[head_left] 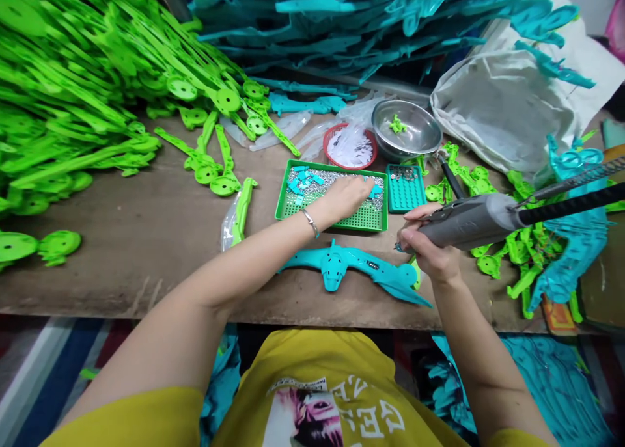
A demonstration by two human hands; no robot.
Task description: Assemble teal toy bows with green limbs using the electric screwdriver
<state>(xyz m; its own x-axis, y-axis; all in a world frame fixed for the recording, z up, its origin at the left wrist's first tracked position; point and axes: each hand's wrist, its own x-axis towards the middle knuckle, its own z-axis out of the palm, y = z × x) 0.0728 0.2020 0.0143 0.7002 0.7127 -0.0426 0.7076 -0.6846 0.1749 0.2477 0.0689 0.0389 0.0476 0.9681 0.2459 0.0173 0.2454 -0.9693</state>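
Observation:
My left hand (347, 196) reaches over a green perforated tray (282, 200) of small silver screws and small blue plastic pieces (303, 180). Its fingers are bent together and point down at the tray's right side, beside more blue pieces; what they pinch, if anything, is hidden. My right hand (434, 248) is wrapped round a grey electric screwdriver (469, 222), whose tip points left, above the right end of a blue winged plastic part (334, 268). That part lies on the table in front of me, with a bit of green plastic (415, 271) at its right end.
Large piles of green parts (88, 89) and blue parts (317, 24) stand behind. A teal small-parts tray (406, 193), a metal bowl (420, 135) and a red basket (329, 154) sit past the green tray. Loose green parts (517, 258) crowd the right.

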